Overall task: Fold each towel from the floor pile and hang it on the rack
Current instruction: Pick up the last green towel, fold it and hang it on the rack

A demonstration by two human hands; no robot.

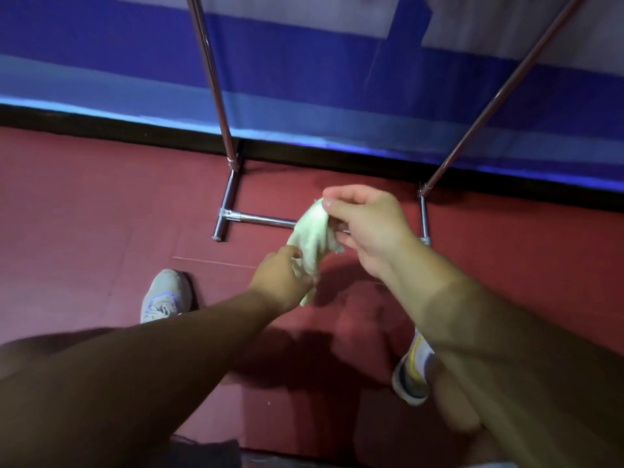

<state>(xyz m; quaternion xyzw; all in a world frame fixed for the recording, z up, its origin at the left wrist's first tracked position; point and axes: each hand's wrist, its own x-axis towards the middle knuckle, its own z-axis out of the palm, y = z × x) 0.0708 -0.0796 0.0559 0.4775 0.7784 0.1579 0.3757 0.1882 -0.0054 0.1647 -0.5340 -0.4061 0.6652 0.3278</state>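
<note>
A small pale green towel (312, 236) hangs crumpled in the air between my hands, above the red floor. My right hand (366, 228) pinches its top corner between thumb and fingers. Lower down, my left hand (278, 278) grips the towel's bottom part. The metal rack (260, 219) stands just beyond: its chrome floor bar passes behind the towel, and two uprights rise toward the top of the frame. No floor pile of towels is in view.
A blue wall (304, 96) with a black skirting strip runs behind the rack. My left shoe (165, 295) and right shoe (413, 376) stand on the red floor (84, 214) in front of the rack's feet.
</note>
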